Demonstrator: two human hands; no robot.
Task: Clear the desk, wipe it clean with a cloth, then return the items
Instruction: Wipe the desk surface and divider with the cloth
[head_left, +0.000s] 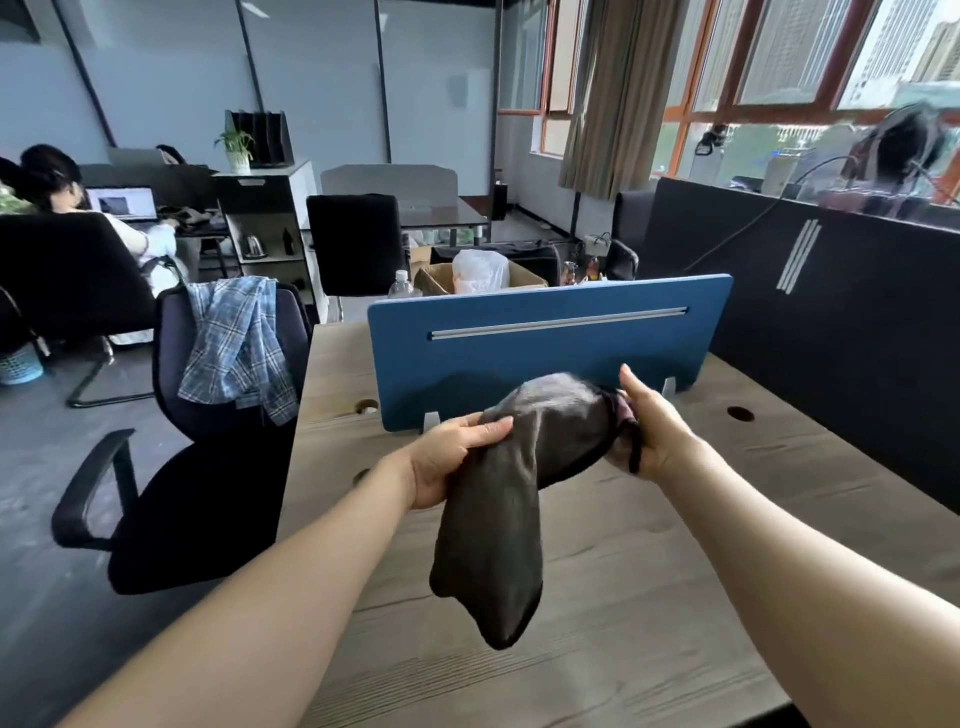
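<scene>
Wooden desk (597, 597): grey-brown plank top, visible grain, bare across near and middle area. 2 round cable holes in top: 1 at left (367, 406) just beside divider's left end, 1 at right (740, 413). Blue divider panel (545, 343) stands upright across far part of top on small grey feet (430, 420), silver rail along its face. Dark partition (857, 332) runs along right edge; possibly fixed to desk, join not visible.

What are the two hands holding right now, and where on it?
A dark grey cloth, held above the wooden desk. The left hand pinches its upper left edge; the right hand grips the bunched right end. The rest hangs free.
</scene>
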